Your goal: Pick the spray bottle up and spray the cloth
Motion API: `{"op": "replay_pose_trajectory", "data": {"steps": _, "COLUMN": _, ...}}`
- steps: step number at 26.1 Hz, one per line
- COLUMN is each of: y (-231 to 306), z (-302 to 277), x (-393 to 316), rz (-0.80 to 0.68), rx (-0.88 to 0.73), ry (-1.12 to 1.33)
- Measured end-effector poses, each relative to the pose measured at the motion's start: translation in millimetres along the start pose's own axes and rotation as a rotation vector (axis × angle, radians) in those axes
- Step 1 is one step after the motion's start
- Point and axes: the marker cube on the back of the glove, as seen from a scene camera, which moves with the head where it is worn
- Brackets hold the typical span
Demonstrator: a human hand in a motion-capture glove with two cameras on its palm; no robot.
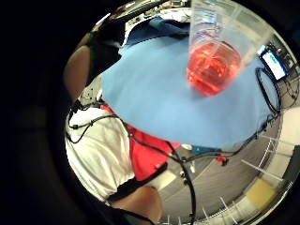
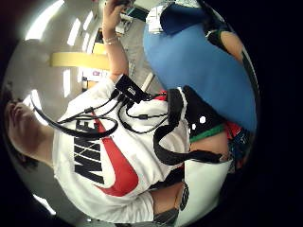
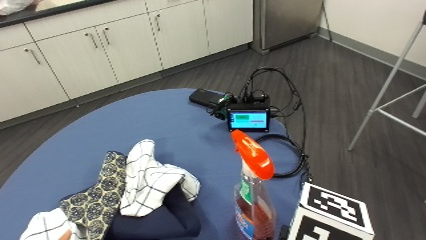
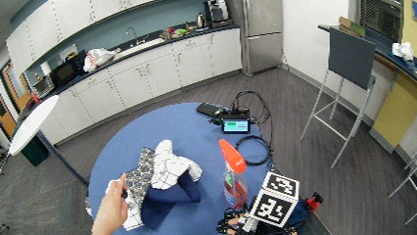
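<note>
While the spray bottle [image 3: 253, 200] stands upright near the edge of the round blue desk [image 3: 166, 125], its orange trigger head uppermost and red liquid in its base, the gloved right hand sits low beside it, mostly hidden behind a marker cube; whether its fingers are spread or curled cannot be told. The little-finger-side palm view shows the bottle's base close in front of the palm, so the bottle appears to lie just ahead of the hand, long axis vertical. The pile of cloths [image 3: 126, 195] lies on the desk on the bottle's other side, where the bare hand [image 4: 112, 210] touches the checked cloth.
</note>
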Motion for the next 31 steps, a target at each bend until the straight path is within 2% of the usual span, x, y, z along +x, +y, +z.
{"op": "replay_pose_trajectory", "data": {"steps": 9, "y": -7.0, "z": -7.3, "x": -10.8, "rz": -0.043, "rx": 0.083, "ry": 0.009}}
{"op": "replay_pose_trajectory", "data": {"steps": 13, "y": -3.3, "z": -30.4, "x": 1.7, "rz": -0.046, "rx": 0.218, "ry": 0.002}}
{"op": "replay_pose_trajectory", "data": {"steps": 21, "y": 7.3, "z": -66.4, "x": 40.3, "rz": 0.082, "rx": 0.486, "ry": -0.037}}
{"op": "replay_pose_trajectory", "data": {"steps": 26, "y": -11.3, "z": -85.0, "x": 96.7, "rz": 0.218, "rx": 0.684, "ry": -0.260}}
{"op": "replay_pose_trajectory", "data": {"steps": 31, "y": -35.6, "z": -80.6, "x": 124.6, "rz": 0.142, "rx": 0.676, "ry": -0.386}}
